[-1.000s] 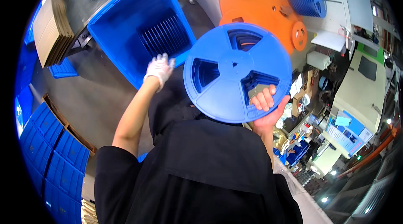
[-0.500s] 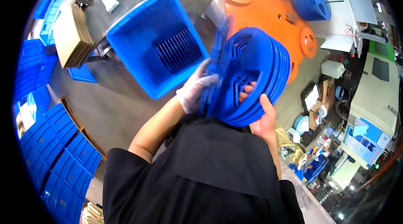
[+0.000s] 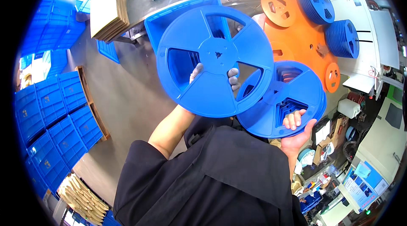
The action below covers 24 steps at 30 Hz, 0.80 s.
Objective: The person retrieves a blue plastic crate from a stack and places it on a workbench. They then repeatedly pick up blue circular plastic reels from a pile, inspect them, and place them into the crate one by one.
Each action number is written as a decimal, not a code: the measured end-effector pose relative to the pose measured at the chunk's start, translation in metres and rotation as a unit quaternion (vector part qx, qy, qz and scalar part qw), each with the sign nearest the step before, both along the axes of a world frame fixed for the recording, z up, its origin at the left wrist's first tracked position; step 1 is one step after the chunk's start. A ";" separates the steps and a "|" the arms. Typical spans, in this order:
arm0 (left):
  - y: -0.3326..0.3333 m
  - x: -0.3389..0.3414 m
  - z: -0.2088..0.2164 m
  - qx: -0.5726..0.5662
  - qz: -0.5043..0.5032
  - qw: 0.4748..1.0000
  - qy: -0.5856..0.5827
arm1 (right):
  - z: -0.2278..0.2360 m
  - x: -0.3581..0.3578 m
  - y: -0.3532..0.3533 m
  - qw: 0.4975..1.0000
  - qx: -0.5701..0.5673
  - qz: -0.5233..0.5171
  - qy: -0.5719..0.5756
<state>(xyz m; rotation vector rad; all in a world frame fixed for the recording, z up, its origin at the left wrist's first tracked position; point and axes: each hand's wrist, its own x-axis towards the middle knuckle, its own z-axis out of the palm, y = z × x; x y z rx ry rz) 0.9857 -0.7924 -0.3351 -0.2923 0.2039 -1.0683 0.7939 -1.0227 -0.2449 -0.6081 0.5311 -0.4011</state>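
A blue plastic reel flange (image 3: 214, 92), round with three cut-outs, faces me in front of my chest. My left hand (image 3: 233, 79), in a white glove, grips it from behind, its fingertips coming through two of the cut-outs. Lower right, a stack of similar blue reel flanges (image 3: 265, 115) leans tilted, partly covered by that single flange. My bare right hand (image 3: 297, 129) supports the stack at its lower right, fingers curled through a cut-out and thumb outside the rim. A blue bin (image 3: 186, 4) sits behind the single flange, which hides most of it; flange edges show through the cut-outs.
An orange multi-lobed stand (image 3: 299, 35) at the far right carries blue flange stacks (image 3: 341, 39). Cardboard sheets (image 3: 108, 12) lie by a grey worktable (image 3: 144, 7). Blue crates (image 3: 55, 115) are piled on a pallet at left. A machine (image 3: 377, 124) stands right.
My left hand has swung a flange away from the stack and turned its face toward me, in front of the bin. The stack in my right hand has moved lower right and turned more face-up.
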 end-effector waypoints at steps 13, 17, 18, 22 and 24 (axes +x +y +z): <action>0.028 0.025 0.010 0.155 0.154 0.967 -0.130 | 0.023 -0.022 -0.045 0.970 -0.006 0.047 -0.239; 0.029 0.034 0.003 0.159 0.176 0.962 -0.136 | 0.032 -0.017 -0.043 0.961 -0.004 0.047 -0.273; 0.028 0.034 0.002 0.165 0.169 0.962 -0.136 | 0.033 -0.016 -0.040 0.959 0.005 0.042 -0.281; 0.024 0.028 0.010 0.205 0.102 0.965 -0.131 | 0.039 -0.014 -0.031 0.957 0.037 0.002 -0.287; 0.019 0.023 0.015 0.247 0.045 0.959 -0.130 | 0.045 -0.010 -0.028 0.959 0.047 -0.013 -0.280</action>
